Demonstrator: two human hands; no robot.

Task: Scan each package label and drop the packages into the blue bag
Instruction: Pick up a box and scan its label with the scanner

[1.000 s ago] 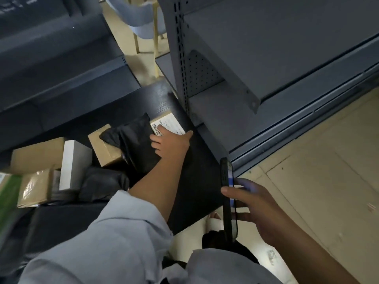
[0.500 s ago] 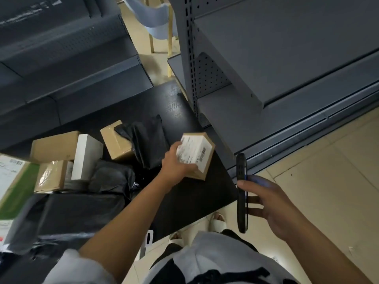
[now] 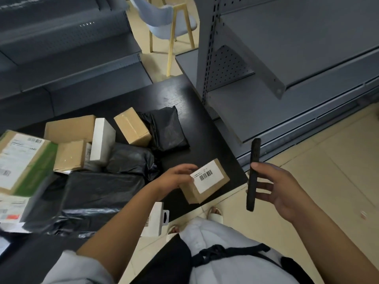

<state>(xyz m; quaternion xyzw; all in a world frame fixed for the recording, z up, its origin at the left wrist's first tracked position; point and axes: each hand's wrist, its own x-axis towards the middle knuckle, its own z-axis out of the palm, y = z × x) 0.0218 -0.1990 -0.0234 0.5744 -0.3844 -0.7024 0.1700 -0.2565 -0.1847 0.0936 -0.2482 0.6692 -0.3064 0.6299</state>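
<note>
The left hand (image 3: 176,178) grips a small brown box (image 3: 205,181) by its left end, fingers curled over the top edge, holding it above the near right corner of the black surface (image 3: 184,95). The box's white barcode label (image 3: 207,177) faces up. The right hand (image 3: 276,187) holds a dark phone (image 3: 253,175) upright and edge-on, thumb at its near side and fingers wrapped behind; the phone is just right of the box and apart from it. On the surface to the left lie more parcels: a brown box (image 3: 132,127) beside a black mailer (image 3: 167,129), a white box (image 3: 102,141), two more cardboard boxes (image 3: 69,130), a green-edged carton (image 3: 22,160) with a label, and larger black bags (image 3: 98,193). Grey shelving (image 3: 287,58) stands to the right, and a chair (image 3: 170,23) further back on the tiled floor (image 3: 328,171).
</note>
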